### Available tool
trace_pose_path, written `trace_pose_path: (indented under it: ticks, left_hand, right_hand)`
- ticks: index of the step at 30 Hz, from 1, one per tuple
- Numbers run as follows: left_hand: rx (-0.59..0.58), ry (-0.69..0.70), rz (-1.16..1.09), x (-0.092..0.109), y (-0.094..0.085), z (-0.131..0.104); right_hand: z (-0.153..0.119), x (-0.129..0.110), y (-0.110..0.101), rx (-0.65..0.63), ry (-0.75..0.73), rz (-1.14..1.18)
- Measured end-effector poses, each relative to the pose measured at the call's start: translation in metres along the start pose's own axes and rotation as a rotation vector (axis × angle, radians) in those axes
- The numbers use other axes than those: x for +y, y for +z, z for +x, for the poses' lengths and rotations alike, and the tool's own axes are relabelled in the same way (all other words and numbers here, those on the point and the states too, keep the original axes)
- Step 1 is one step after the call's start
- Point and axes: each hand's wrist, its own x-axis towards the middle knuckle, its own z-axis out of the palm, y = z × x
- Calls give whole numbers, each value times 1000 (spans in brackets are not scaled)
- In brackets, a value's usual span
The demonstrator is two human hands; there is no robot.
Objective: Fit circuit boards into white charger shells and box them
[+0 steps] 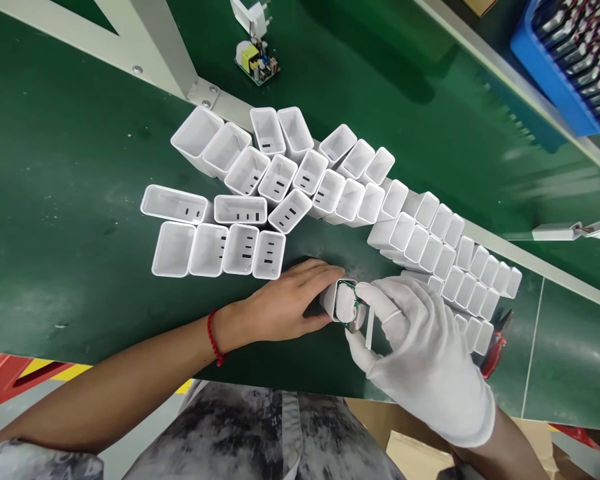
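Observation:
My bare left hand grips a white plastic charger housing near the front of the bench, thumb and fingers on opposite sides. In its open mouth sits a green-edged circuit board with white filler on it, partly inside. My right hand, in a white glove, pinches the board's outer end, where a flat white piece sticks out between thumb and fingers. How deep the board sits cannot be made out.
Rows of open white housings stand on the green bench, curving away to the right. Red-handled pliers lie beyond my right hand. Behind a metal rail are a loose circuit board with a plug and a blue bin of parts.

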Motion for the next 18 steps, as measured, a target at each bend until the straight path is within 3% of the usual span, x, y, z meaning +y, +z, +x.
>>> trace_pose_path:
  ticks: [13, 18]
  left_hand:
    - [-10, -1, 0, 1, -1, 1]
    - [-22, -2, -12, 0, -1, 1]
  right_hand:
    - [0, -3, 4, -15, 39, -29]
    - [7, -4, 3, -48, -86, -107]
